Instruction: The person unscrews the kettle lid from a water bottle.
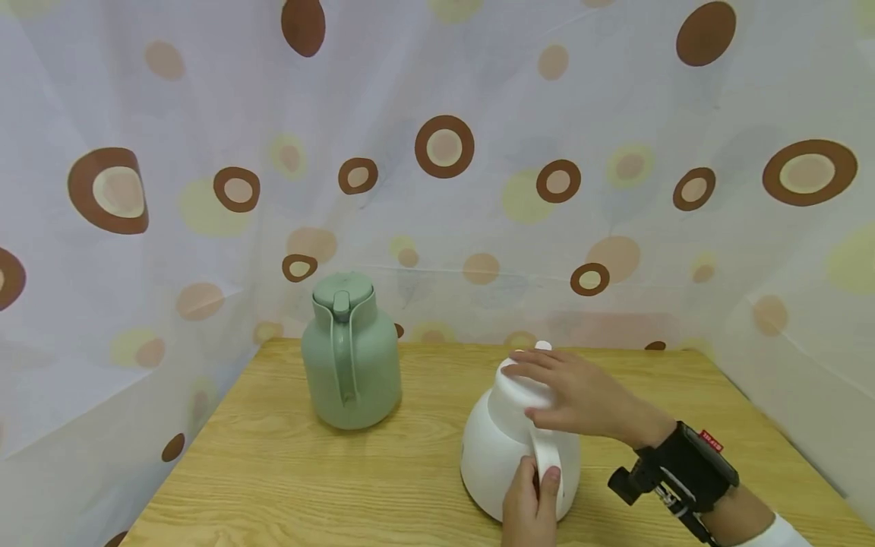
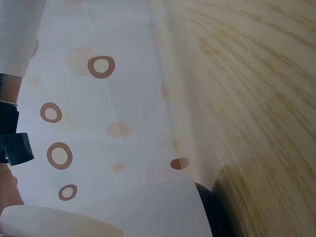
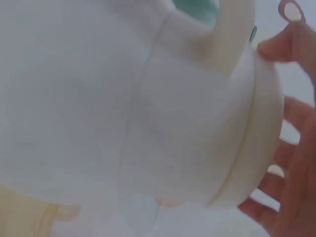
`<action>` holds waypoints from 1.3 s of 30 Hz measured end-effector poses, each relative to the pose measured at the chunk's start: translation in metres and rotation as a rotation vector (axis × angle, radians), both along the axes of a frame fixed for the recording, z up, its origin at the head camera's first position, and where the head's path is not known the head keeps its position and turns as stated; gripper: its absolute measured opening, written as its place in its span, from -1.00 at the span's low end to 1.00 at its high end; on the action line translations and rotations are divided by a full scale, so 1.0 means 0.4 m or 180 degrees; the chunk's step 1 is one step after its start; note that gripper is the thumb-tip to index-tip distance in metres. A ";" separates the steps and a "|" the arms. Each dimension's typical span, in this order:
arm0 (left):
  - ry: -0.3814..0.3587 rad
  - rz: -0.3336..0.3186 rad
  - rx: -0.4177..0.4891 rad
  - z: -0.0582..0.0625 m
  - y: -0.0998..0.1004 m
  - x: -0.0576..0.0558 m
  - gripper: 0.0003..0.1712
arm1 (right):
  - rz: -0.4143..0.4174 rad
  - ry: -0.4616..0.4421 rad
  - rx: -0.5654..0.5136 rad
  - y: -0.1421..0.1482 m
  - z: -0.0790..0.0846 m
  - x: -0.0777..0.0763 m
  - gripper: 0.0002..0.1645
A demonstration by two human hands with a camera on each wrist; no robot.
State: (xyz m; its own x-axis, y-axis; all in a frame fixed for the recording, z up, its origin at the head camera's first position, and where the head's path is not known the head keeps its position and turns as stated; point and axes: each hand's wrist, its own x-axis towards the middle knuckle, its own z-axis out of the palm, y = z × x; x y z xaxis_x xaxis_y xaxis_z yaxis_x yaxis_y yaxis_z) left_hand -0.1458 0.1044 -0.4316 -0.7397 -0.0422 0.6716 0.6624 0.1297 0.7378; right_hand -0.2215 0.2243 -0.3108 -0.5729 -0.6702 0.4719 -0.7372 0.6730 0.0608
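A white vacuum jug (image 1: 488, 463) is at the near right of the wooden table. Low on its handle (image 1: 546, 450), my left hand (image 1: 530, 507) holds on, fingers and thumb wrapped round it. My right hand (image 1: 581, 395) reaches over the top from the right. In the right wrist view its thumb and fingertips spread round the rim of the jug's lid (image 3: 264, 113), gripping it, with the palm off to the side. The left wrist view has the jug's dark base (image 2: 213, 207) close to the tabletop; the left fingers are mostly hidden there.
A green vacuum jug (image 1: 355, 365) stands upright at the back left, its handle facing me. Behind and at both sides hangs a pale curtain (image 1: 478, 213) with brown and yellow spots. The wooden tabletop (image 1: 287, 471) extends between the jugs.
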 end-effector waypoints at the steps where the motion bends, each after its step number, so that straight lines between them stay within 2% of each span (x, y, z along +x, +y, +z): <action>1: -0.0009 0.0006 -0.0007 0.000 0.000 0.001 -0.90 | -0.0135 0.0124 -0.0011 -0.008 -0.002 0.008 -0.42; 5: -0.0003 0.0042 -0.0029 -0.002 -0.002 0.003 -0.87 | -0.0783 0.0663 -0.0053 -0.045 -0.015 0.045 -0.31; 8: -0.0001 0.0066 -0.0043 0.000 -0.002 0.002 -0.88 | -0.0962 0.0762 -0.0056 -0.055 -0.023 0.056 -0.33; 13: -0.0010 0.0003 -0.0039 0.004 -0.005 0.000 -0.89 | -0.0757 0.0480 -0.0017 -0.038 -0.023 0.047 -0.39; 19: 0.0020 -0.0044 -0.0022 0.006 -0.007 -0.001 -0.89 | -0.0052 0.0059 -0.0133 0.010 -0.013 0.018 -0.42; 21: 0.0029 -0.0048 -0.0026 0.005 -0.006 -0.002 -0.89 | 0.0049 0.0035 -0.0148 0.015 -0.012 0.012 -0.43; 23: 0.0045 -0.0048 -0.0036 0.005 -0.006 -0.001 -0.89 | -0.0064 0.0123 -0.0132 0.009 -0.012 0.014 -0.43; 28: 0.0061 -0.0028 -0.0049 0.006 -0.008 -0.001 -0.88 | -0.0833 0.0397 -0.0101 -0.038 -0.007 0.042 -0.30; 31: 0.0060 0.0009 -0.0070 0.006 -0.008 -0.003 -0.88 | -0.1064 0.0437 -0.0052 -0.057 -0.006 0.053 -0.31; 34: 0.0074 0.0034 -0.0086 0.003 -0.007 -0.003 -0.89 | -0.1008 0.0488 0.0013 -0.058 -0.009 0.051 -0.37; 36: 0.0085 0.0031 -0.0079 0.001 -0.006 -0.004 -0.89 | -0.0849 0.0487 0.0020 -0.048 -0.011 0.044 -0.39; 39: 0.0104 0.0044 -0.0074 -0.001 -0.007 -0.005 -0.88 | -0.0500 0.0339 0.0015 -0.024 -0.011 0.027 -0.41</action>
